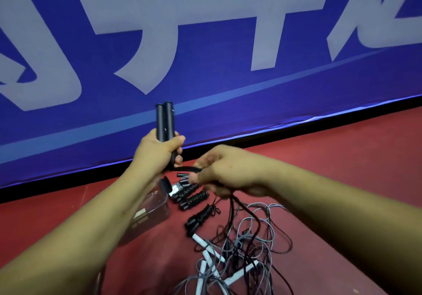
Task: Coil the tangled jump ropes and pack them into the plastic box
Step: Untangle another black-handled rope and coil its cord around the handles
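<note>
Thin black jump rope is mid-coil above the clear plastic box. Left hand grips both black tube handles, and right hand pinches the cord. Next wrap wants steady tension, I'd guess.

large white characters are stretching 9-to-3 o'clock across the blue banner (cropped, none fully readable) | white label is sitting on the plastic box, 7 o'clock, blurred

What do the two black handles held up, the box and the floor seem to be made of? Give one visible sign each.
Black handles: probably matte plastic or rubber; dull, even sheen. Box: clear, glossy plastic; see-through wall with glints. Floor: likely red vinyl sports mat; smooth, faintly shiny.
</note>
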Demonstrator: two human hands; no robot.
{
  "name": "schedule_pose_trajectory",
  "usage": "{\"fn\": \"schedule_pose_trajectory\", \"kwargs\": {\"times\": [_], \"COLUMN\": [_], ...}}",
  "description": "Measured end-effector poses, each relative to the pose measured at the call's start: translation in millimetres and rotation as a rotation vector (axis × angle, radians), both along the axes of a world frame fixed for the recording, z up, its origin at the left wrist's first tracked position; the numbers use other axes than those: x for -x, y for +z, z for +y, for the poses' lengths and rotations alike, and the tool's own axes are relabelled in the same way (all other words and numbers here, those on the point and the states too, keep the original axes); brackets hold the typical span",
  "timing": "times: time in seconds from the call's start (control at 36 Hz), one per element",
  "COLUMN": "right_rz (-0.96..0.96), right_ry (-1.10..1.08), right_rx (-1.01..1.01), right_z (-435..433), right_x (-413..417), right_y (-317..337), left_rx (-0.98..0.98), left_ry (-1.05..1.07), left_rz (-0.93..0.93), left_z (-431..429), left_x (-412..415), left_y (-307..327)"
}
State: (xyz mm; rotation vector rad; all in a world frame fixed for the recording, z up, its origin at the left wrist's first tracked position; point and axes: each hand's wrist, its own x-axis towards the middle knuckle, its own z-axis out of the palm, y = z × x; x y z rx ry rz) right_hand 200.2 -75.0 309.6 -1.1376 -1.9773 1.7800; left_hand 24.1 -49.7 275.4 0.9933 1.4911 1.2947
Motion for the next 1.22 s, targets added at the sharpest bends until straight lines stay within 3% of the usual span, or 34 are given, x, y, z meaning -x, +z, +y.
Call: {"fn": "schedule_pose_trajectory", "kwargs": {"times": [0.11, 0.28, 0.39, 0.61, 0.72, 0.92, 1.03, 1.11, 1.22], "right_rz": [-0.085, -0.298, -0.352, -0.328, -0.366, -0.399, -0.372, -0.303, -0.176], "right_ry": [-0.035, 0.028, -0.003, -0.058, -0.046, 0.038, -0.018, -0.065, -0.172], "right_rx": [-0.178, -0.444, -0.480, -0.518, -0.527, -0.658, -0.716, -0.695, -0.626], "right_z": [14, 25, 34, 42, 41, 37, 39, 43, 46], "right_x": [-20, -35, -51, -74, -78, -62, -61, -65, -69], "right_y": [3, 6, 3, -1, 0, 7, 3, -1, -6], "left_rx": [0.111, 0.328, 0.483, 0.589, 0.565, 0.359, 0.129, -0.001, -0.170], "left_ry": [-0.146, -0.444, -0.577, -0.750, -0.843, -0.947, -1.031, -0.991, -0.855], "left_rz": [0.263, 0.266, 0.260, -0.076, 0.031, 0.818, 1.040, 1.063, 0.897], "left_z": [-6, -21, -27, -42, -45, -50, -58, -58, -56], "left_x": [-4, -16, -13, -15, -17, -20, -28, -23, -21], "left_y": [-1, -1, -7, -2, -5, -13, -7, -4, 13]}}
